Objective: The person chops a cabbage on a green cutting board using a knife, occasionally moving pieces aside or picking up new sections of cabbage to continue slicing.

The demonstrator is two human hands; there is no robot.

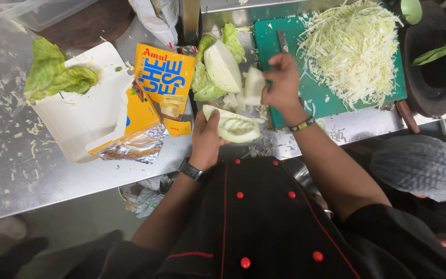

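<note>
Gripping a hollowed cabbage wedge (pixel 233 126), the left hand (pixel 205 139) has its fingers curled shut around the wedge's near end, holding it just above the bench (pixel 52 181) edge. The right hand (pixel 283 82) is closed on a knife (pixel 282 40) whose blade points away over the green cutting board (pixel 321 98); a pale cabbage piece (pixel 254 85) sits against its fingers. Just beyond lie a cabbage half (pixel 222 64) and, on the board, a heap of shredded cabbage (pixel 352 46).
</note>
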